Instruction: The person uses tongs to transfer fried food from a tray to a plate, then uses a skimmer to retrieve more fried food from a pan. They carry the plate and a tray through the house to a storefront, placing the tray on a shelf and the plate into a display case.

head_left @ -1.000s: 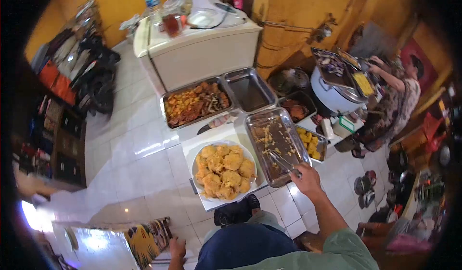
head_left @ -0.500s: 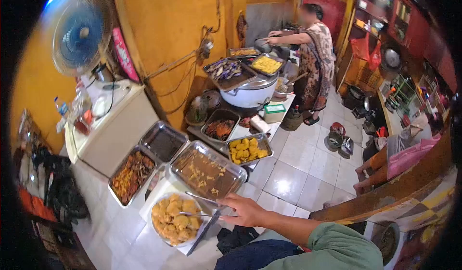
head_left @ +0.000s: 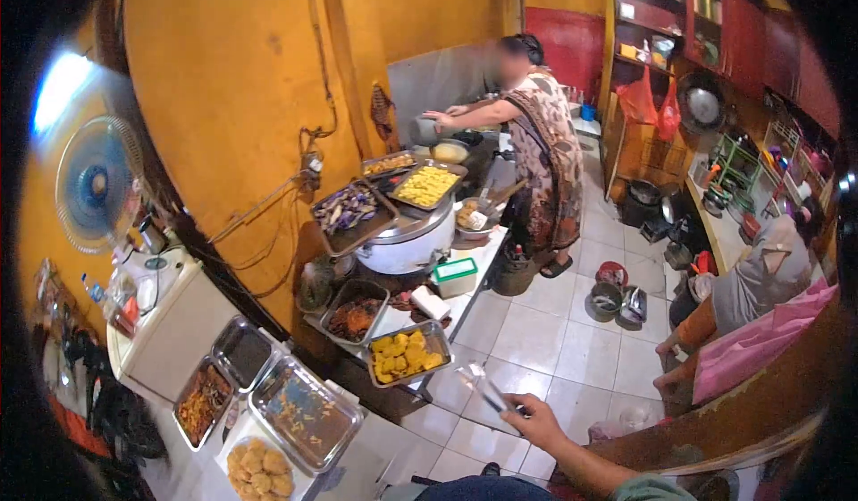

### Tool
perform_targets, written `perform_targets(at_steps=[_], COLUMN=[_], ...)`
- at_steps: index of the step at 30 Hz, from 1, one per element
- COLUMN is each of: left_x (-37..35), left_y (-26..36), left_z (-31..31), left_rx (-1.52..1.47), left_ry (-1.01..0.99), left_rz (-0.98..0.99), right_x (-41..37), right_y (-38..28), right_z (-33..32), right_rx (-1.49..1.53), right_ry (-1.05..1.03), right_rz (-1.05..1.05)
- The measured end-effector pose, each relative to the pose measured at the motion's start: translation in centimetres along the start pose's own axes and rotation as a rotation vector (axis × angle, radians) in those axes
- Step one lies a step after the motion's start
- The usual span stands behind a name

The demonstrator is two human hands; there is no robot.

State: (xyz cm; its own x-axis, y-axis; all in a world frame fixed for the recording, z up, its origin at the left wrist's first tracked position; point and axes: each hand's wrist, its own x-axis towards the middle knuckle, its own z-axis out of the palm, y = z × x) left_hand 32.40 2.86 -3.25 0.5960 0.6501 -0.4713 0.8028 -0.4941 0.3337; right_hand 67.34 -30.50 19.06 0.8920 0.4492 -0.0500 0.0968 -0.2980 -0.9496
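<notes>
My right hand point(head_left: 534, 421) is closed around a pair of metal tongs point(head_left: 490, 392), held out over the tiled floor at the lower middle. The tongs' far ends are blurred, and I cannot make out anything between them. To the left lie round golden fried pieces point(head_left: 259, 472), heaped at the bottom edge of the view. Beside them is a large metal tray point(head_left: 349, 431) with scattered crumbs. My left hand is not in view.
A tray of yellow pieces point(head_left: 409, 354) sits on the table corner. Behind it stands a large white pot point(head_left: 407, 249) bearing food trays. A person point(head_left: 545, 143) works at the far counter. Another person point(head_left: 760, 269) sits low at the right. Bowls point(head_left: 608, 297) stand on the floor.
My right hand has moved away from the fried pieces to the right, taking the tongs along. The view has swung right, and the far person's body is bent further forward.
</notes>
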Motion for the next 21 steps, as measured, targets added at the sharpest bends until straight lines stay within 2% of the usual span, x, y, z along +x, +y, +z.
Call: perform_targets(at_steps=[3,8,11,12,14,15,16,17,19,21], left_x=[2.4,8.9,13.9,14.7,16.6,16.6,16.4,17.0,19.7,22.9], left_y=[5.4,10.8,14.3,16.5,23.5,27.7,32.2,36.4,43.7,48.0], left_z=[1.9,6.6,9.9,10.1,8.7,6.5,3.7,1.8,-0.4,0.2], left_rx=[0.021,0.083,0.115,0.109,-0.069,-0.072,-0.260,-0.444,-0.409,-0.378], left_ry=[-0.026,-0.022,0.029,0.022,-0.151,-0.159,-0.287,-0.410,-0.458,-0.507], left_rz=[0.126,0.480,0.729,0.731,0.636,0.637,0.449,0.254,0.271,0.279], right_x=[-0.2,0.2,1.3,1.6,3.0,3.6,4.6,5.9,9.4,13.6], right_y=[4.9,5.4,7.8,9.5,12.9,12.8,12.8,13.1,14.4,14.5], right_z=[-4.1,-8.6,-10.6,-11.4,-13.5,-14.3,-15.1,-16.0,-17.4,-18.8], right_rx=[0.066,0.276,0.340,0.381,0.324,0.442,0.562,0.549,0.537,0.519], right_ry=[0.171,0.369,0.429,0.451,0.448,0.480,0.513,0.530,0.505,0.472], right_rz=[0.161,0.483,0.478,0.479,0.521,0.554,0.585,0.620,0.620,0.627])
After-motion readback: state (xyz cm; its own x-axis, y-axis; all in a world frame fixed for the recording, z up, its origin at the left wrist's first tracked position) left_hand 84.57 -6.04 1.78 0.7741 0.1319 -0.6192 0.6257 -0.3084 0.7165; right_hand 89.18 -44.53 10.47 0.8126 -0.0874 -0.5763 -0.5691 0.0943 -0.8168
